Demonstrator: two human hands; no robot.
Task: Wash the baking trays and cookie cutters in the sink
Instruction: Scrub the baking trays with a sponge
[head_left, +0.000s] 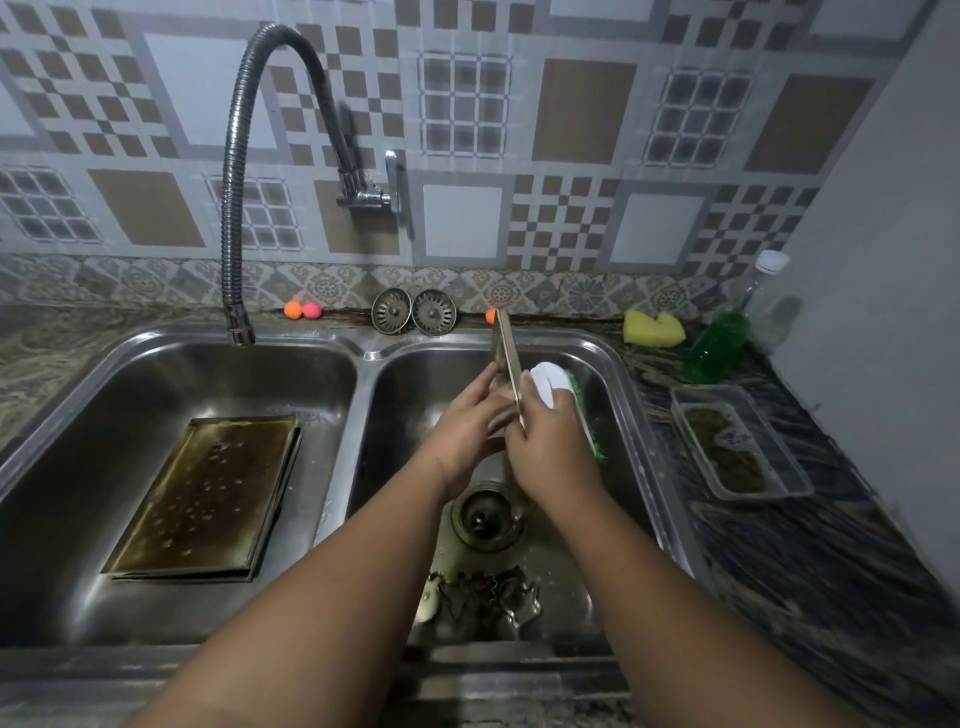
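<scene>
From the head camera, both hands meet over the right basin of the double sink (363, 354). The left hand (465, 434) holds a baking tray (506, 358) upright and edge-on to the camera, its fingers (480, 387) gripping the tray's left face. The right hand (550, 449) is clenched around a white scrub brush (558, 387) with green bristles, which sits against the tray's right face. Below the hands is the open drain (485, 514), and nearer the front of that basin lies a cluster of metal cookie cutters (483, 597), their shapes too blurred to tell apart. In the left basin a browned tray (208, 493) lies flat, wet with droplets, seemingly stacked on another. The flexible faucet (234, 182) hangs over the left basin. On the counter (831, 545) to the right are a yellow sponge (652, 327), a bottle of green liquid (722, 338) and a clear plastic container (737, 441).
</scene>
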